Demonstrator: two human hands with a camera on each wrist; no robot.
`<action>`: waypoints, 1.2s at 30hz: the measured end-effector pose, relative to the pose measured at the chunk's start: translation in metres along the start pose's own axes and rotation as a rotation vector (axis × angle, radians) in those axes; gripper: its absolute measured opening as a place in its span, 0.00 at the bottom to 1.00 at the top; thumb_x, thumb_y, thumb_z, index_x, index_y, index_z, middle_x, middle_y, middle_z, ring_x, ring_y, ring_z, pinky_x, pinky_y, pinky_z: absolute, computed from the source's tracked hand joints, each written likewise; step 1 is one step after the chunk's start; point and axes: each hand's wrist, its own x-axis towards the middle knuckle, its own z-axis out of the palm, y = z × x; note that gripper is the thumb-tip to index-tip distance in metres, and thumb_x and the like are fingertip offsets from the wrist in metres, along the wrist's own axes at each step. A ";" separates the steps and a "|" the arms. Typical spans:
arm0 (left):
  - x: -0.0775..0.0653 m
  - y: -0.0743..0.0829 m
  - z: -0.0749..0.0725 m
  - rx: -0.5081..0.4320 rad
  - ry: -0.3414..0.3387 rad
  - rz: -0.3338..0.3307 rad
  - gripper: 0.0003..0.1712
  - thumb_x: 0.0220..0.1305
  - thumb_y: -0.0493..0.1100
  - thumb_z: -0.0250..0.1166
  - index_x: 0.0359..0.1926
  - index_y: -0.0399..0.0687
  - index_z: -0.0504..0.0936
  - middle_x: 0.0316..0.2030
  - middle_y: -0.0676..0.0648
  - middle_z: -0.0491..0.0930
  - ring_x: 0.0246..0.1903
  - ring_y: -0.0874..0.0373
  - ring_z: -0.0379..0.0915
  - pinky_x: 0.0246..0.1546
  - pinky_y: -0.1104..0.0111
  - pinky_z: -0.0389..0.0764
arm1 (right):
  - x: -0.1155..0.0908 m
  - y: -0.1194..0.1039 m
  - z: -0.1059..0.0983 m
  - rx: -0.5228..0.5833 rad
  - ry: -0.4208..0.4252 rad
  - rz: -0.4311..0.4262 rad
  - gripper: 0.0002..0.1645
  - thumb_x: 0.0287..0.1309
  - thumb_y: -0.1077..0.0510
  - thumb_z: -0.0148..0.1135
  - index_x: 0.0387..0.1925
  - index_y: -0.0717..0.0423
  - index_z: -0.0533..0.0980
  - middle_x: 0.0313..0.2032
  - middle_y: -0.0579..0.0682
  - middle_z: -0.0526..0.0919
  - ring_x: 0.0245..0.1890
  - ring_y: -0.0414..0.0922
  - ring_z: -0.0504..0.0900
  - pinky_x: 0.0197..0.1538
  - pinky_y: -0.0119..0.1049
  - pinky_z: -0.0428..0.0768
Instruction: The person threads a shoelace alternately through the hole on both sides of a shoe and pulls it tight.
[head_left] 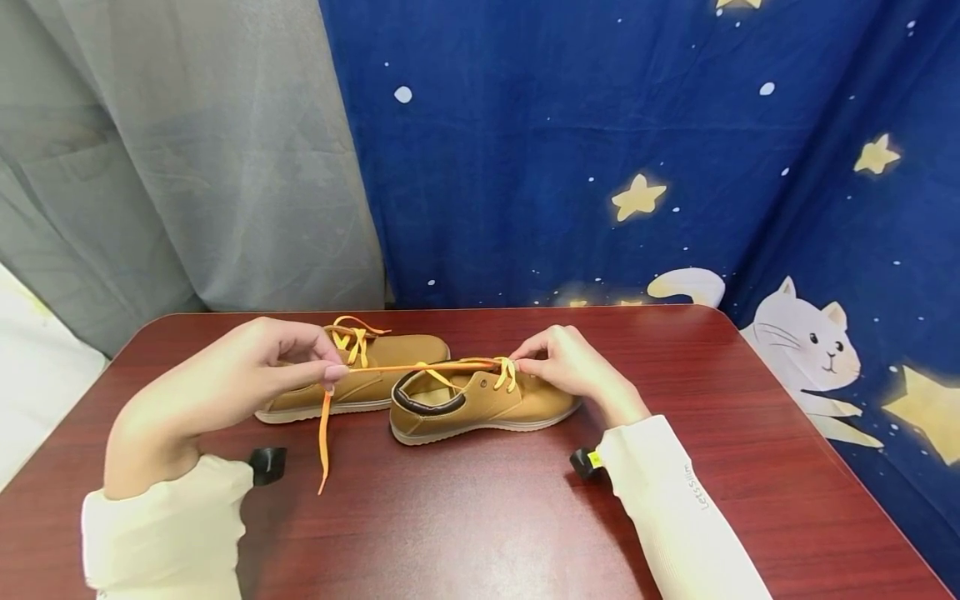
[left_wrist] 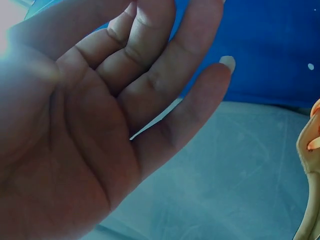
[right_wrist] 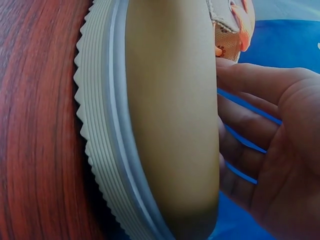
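Observation:
A tan lace-up shoe stands on the table with its toe to the right. My left hand pinches the shoe's orange shoelace between thumb and forefinger, drawn taut to the left, and the loose end hangs below. In the left wrist view the left palm shows, but the pinch is out of sight. My right hand grips the shoe at the lacing, toe side. From the right wrist, its fingertips are partly hidden behind the shoe's upper.
Behind and left stands a second tan shoe, laced in yellow-orange, partly covered by my left hand. Both shoes rest on a dark red wooden table. A grey curtain and a blue star-patterned curtain hang behind its far edge.

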 end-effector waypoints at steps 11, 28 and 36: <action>0.002 -0.006 0.001 -0.022 -0.006 -0.011 0.06 0.71 0.50 0.64 0.36 0.59 0.83 0.29 0.59 0.84 0.32 0.64 0.74 0.35 0.73 0.73 | 0.002 -0.001 0.001 0.010 -0.007 0.004 0.05 0.58 0.55 0.71 0.36 0.44 0.90 0.35 0.40 0.91 0.35 0.37 0.81 0.39 0.31 0.75; 0.009 -0.021 0.001 0.031 -0.037 -0.087 0.07 0.71 0.45 0.63 0.37 0.51 0.84 0.29 0.57 0.84 0.29 0.67 0.68 0.32 0.72 0.70 | -0.004 0.000 -0.008 0.003 -0.103 -0.026 0.10 0.62 0.48 0.69 0.45 0.40 0.88 0.42 0.39 0.91 0.49 0.38 0.86 0.53 0.39 0.82; 0.013 -0.031 0.004 0.091 -0.029 -0.136 0.07 0.69 0.45 0.64 0.36 0.49 0.85 0.29 0.55 0.83 0.32 0.66 0.72 0.35 0.71 0.73 | -0.003 0.002 -0.009 0.014 -0.122 -0.033 0.11 0.63 0.47 0.68 0.45 0.40 0.88 0.42 0.39 0.91 0.48 0.37 0.86 0.53 0.37 0.81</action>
